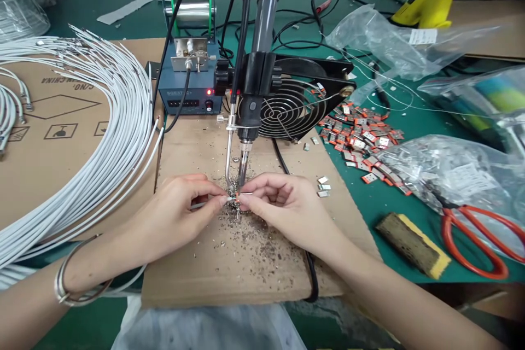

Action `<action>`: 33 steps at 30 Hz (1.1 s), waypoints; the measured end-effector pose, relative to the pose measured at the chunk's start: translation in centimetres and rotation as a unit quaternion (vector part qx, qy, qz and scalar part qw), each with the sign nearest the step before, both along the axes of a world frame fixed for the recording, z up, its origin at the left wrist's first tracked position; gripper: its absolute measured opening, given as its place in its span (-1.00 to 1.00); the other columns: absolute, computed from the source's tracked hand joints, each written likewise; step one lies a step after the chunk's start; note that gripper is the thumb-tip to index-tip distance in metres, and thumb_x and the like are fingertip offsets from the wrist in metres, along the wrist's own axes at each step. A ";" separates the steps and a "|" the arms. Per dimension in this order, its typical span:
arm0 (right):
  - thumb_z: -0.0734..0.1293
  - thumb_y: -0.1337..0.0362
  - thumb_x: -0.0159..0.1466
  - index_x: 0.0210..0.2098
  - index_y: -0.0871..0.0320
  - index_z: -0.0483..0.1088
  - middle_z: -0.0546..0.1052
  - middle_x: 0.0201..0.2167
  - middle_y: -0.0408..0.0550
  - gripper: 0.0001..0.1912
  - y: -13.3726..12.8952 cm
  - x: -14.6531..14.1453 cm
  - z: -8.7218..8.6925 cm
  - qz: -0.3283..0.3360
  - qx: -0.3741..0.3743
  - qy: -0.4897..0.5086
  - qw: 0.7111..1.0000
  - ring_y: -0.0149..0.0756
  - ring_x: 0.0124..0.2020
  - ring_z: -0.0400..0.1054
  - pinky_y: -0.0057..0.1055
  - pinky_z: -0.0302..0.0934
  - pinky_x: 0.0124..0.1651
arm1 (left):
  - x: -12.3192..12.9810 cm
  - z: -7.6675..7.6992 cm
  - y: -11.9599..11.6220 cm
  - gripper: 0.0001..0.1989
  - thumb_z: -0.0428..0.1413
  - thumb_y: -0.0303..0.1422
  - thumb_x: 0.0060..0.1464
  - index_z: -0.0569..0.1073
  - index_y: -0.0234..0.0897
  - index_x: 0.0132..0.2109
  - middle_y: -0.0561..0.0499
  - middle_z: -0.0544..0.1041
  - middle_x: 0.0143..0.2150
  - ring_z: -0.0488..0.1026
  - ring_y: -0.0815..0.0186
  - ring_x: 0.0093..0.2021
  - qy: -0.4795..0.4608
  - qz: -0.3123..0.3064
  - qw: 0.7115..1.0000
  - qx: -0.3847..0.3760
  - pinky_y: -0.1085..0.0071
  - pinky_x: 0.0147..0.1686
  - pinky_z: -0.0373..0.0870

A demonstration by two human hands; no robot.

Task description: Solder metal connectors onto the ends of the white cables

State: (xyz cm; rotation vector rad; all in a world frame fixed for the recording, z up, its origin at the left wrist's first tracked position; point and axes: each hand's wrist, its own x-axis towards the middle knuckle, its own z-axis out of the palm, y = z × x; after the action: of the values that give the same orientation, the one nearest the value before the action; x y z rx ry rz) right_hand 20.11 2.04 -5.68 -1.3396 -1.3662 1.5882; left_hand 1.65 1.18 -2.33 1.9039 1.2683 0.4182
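Both hands worked above one sheet of cardboard, which reached the near edge of the tabletop. The left hand had thumb and fingers pinched on one white cable; the right hand was pinched on one small plug, partly hidden. These ends met just under the tip of one iron, beside one thin tube. Three loose pieces lay by the cardboard's right edge, two more near one fan. Toward the tabletop's far edge stood one box and one spool. Along its left side curved one bundle, its strands too many to count. Near its right near corner were one pair of scissors and one sponge.
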 end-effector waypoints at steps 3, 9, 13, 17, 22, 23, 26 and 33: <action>0.40 0.26 -0.02 -0.43 0.21 0.44 0.48 -0.60 -0.13 -0.83 0.0 0.3 0.3 0.013 -0.007 0.015 1.000 -0.49 -0.61 0.29 -0.57 0.13 -0.61 | 0.0 -0.1 0.0 -0.80 -0.01 -0.37 0.15 0.52 -0.23 -0.27 0.08 0.51 -0.36 0.39 0.43 -0.40 -0.003 0.003 1.000 0.009 0.53 -0.44 0.24; 0.40 0.33 0.02 -0.41 0.18 0.43 0.53 -0.56 -0.15 -0.88 0.1 0.6 0.9 0.020 -0.046 0.080 0.996 -0.53 -0.62 0.32 -0.62 0.12 -0.64 | -0.1 0.1 0.1 -0.79 -0.01 -0.37 0.15 0.53 -0.23 -0.24 0.06 0.52 -0.35 0.39 0.41 -0.39 -0.005 0.002 1.000 0.013 0.52 -0.43 0.25; 0.42 0.35 0.01 -0.43 0.17 0.44 0.56 -0.52 -0.13 -0.89 0.0 0.7 1.0 0.018 -0.062 0.106 0.992 -0.46 -0.48 0.44 -0.58 0.29 -0.42 | 0.0 0.4 0.0 -0.80 0.00 -0.38 0.14 0.53 -0.24 -0.28 0.09 0.50 -0.41 0.36 0.45 -0.45 0.003 0.009 1.000 0.013 0.54 -0.47 0.22; 0.43 0.34 0.02 -0.42 0.16 0.46 0.58 -0.49 -0.13 -0.90 0.0 0.9 0.9 0.023 -0.063 0.113 0.991 -0.45 -0.43 0.46 -0.57 0.31 -0.34 | 0.0 0.3 -0.1 -0.80 -0.01 -0.38 0.15 0.53 -0.21 -0.22 0.11 0.49 -0.41 0.35 0.47 -0.46 -0.006 0.011 1.000 0.013 0.55 -0.49 0.21; 0.42 0.34 0.03 -0.42 0.16 0.46 0.58 -0.50 -0.13 -0.90 0.1 1.0 0.9 0.025 -0.053 0.113 0.992 -0.44 -0.43 0.47 -0.58 0.32 -0.34 | 0.0 0.2 -0.3 -0.79 -0.01 -0.38 0.15 0.53 -0.20 -0.20 0.12 0.48 -0.42 0.33 0.48 -0.47 -0.013 0.009 1.000 0.012 0.56 -0.50 0.19; 0.42 0.34 0.03 -0.42 0.15 0.46 0.58 -0.50 -0.14 -0.91 0.0 1.0 1.0 0.023 -0.053 0.114 0.992 -0.45 -0.43 0.47 -0.58 0.32 -0.34 | -0.1 0.2 -0.3 -0.79 -0.01 -0.39 0.15 0.53 -0.21 -0.20 0.11 0.48 -0.42 0.33 0.47 -0.47 -0.015 0.009 1.000 0.013 0.55 -0.50 0.19; 0.43 0.33 0.03 -0.42 0.15 0.47 0.58 -0.51 -0.13 -0.91 0.0 1.0 1.1 0.022 -0.056 0.117 0.991 -0.43 -0.44 0.48 -0.56 0.33 -0.34 | -0.1 0.3 -0.3 -0.79 -0.01 -0.39 0.15 0.53 -0.21 -0.21 0.10 0.49 -0.42 0.33 0.46 -0.47 -0.015 0.008 1.000 0.016 0.55 -0.51 0.19; 0.42 0.36 0.02 -0.44 0.15 0.48 0.58 -0.52 -0.15 -0.92 -0.1 0.8 1.0 0.008 -0.048 0.089 0.995 -0.45 -0.47 0.47 -0.58 0.31 -0.42 | 0.0 0.1 -0.1 -0.79 -0.02 -0.38 0.15 0.52 -0.24 -0.29 0.08 0.51 -0.40 0.36 0.44 -0.46 0.002 0.008 1.000 0.020 0.54 -0.49 0.21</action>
State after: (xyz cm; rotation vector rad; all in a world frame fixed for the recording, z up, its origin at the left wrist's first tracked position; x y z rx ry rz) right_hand 20.95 1.96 -4.69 -1.2124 -1.2106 1.7583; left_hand 1.67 1.08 -2.18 1.9298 1.2870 0.4518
